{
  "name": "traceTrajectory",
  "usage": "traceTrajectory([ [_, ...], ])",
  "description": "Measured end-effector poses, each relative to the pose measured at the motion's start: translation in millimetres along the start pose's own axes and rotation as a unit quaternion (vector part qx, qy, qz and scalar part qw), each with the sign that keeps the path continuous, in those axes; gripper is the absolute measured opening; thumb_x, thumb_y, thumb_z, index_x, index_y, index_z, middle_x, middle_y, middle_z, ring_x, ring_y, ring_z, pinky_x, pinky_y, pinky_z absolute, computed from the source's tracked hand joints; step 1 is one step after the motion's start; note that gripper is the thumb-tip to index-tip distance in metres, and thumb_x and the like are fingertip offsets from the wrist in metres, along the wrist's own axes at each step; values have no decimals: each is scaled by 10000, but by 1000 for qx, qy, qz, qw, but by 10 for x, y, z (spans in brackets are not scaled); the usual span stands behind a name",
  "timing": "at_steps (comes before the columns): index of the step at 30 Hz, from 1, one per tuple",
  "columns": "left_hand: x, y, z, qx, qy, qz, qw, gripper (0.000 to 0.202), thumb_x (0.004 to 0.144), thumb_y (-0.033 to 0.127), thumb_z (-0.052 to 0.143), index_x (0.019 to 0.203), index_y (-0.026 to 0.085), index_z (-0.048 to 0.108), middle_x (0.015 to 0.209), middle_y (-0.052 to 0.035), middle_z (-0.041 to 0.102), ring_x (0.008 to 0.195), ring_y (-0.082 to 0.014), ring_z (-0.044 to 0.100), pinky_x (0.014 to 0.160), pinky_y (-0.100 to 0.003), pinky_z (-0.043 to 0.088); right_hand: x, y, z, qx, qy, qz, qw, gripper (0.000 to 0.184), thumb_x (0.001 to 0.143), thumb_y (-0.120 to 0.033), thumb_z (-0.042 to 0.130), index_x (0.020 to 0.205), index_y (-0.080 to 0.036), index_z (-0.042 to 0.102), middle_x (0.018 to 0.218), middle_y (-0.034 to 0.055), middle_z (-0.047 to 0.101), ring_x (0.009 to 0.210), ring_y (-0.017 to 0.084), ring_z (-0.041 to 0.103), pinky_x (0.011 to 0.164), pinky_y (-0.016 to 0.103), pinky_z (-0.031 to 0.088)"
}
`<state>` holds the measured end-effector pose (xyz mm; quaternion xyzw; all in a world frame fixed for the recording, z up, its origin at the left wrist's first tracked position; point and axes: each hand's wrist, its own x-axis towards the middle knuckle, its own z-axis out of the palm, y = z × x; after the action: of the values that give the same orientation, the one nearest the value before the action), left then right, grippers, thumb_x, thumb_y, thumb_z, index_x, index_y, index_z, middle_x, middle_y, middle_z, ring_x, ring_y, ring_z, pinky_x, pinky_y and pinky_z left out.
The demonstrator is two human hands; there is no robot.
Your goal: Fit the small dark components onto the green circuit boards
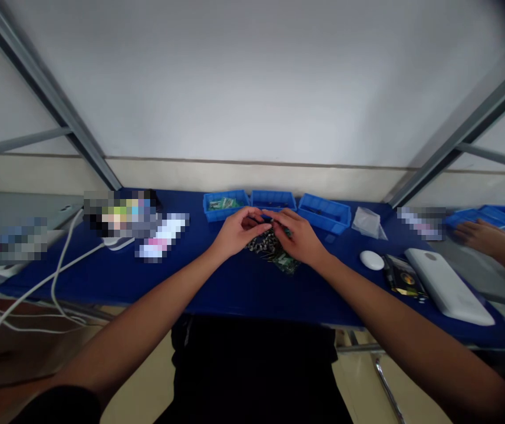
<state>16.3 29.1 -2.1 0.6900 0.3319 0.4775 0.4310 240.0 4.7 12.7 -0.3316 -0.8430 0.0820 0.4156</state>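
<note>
1. Hand position: the left hand (237,231) and right hand (301,237) meet above the blue table (234,297), fingertips close together.
2. Hand state: the fingers of both hands are bent, with a narrow gap between thumb and forefinger. A small dark part (268,220) shows at the fingertips; which hand grips it cannot be told.
3. Key relation: the dark part lies between the two hands, about equally near to each. Its long axis is too small to read.
4. Supply position: a pile of small metallic parts (261,245) lies on the table, just on the person's side of the fingertips. Green pieces (286,263) lie beside it, nearer the right hand.
5. Count, bins: three in a row beyond the hands: left bin (214,215), middle bin (274,195), right bin (328,223).
6. Count, pile: one; its individual parts cannot be counted.
7. Count, right-side items: one round white case (371,260), one white slab (449,287).
</note>
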Motion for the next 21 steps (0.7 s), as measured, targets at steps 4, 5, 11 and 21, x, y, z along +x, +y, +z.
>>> traceTrajectory([
  [4,-19,23,-16,41,-38,9,998,295,1003,423,691,1216,219,686,929,-42,763,679,-141,672,652,-279,536,-11,25,23,0,20,29,999,303,1066,-218,530,1291,-280,722,1063,73,751,903,219,718,805,391,613],
  [5,-23,24,-21,52,-47,10,997,270,1029,405,647,1219,219,691,938,-42,771,656,-133,663,641,-277,530,-16,36,38,-2,20,41,999,266,1064,-243,553,1257,-275,733,1066,72,767,906,223,732,800,389,619],
  [11,-31,41,-25,81,-50,4,995,289,1045,379,605,1244,207,725,983,-56,805,671,-138,705,655,-278,553,-20,79,91,9,43,89,995,150,999,-370,718,1092,-266,771,1016,42,828,854,230,786,775,388,652],
  [21,-50,88,-5,60,-70,-8,996,338,994,487,697,1148,206,804,988,-61,820,749,-170,742,700,-289,575,-28,80,76,39,45,58,997,85,990,-330,747,1022,-256,773,954,44,736,795,192,705,707,343,594],
])
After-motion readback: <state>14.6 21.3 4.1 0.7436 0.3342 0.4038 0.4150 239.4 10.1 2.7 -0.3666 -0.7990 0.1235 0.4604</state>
